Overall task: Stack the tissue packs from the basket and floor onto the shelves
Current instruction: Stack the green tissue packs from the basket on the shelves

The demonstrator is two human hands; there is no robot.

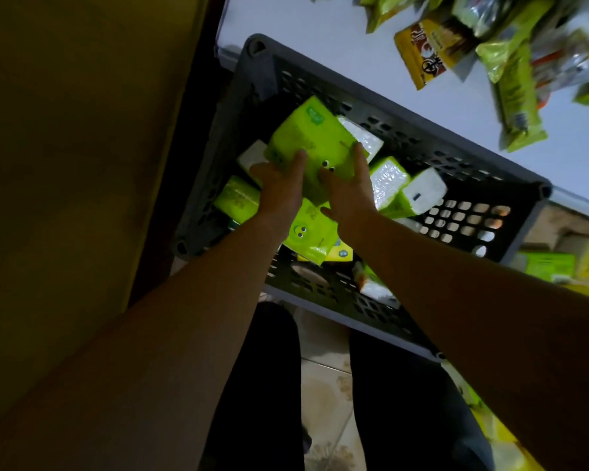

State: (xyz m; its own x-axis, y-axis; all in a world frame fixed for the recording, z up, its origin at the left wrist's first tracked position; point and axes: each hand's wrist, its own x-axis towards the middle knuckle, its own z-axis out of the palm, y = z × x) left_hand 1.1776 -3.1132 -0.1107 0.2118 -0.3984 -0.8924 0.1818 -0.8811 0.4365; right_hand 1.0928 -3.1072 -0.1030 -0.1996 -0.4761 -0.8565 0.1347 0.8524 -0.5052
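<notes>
Head view: tissue pack [306,141], bright green with a small cartoon face, held above the basket [432,130] between both hands. Left hand [279,188] grips the pack's near-left corner, with one digit laid on the top face and the rest hidden under it. Right hand [349,195] holds the near-right edge, fingers [358,158] stretched up along the side, narrow against the wrapper. Basket is dark grey plastic with slotted walls, just ahead of the person's legs [262,385] in dark trousers. Inside it, more packs [388,180] lie loose at mixed angles: green-and-white ones right of the hands, one by the left wall, one with a smiley face under the wrists. Tiled floor [323,385] shows between the legs. Snack bags [510,83], green and yellow, lie blurred on a pale surface [320,28] beyond the basket. Dark panel [65,164] fills the left side. Green boxes [548,265] sit beside the basket at far right, too dim to read.
</notes>
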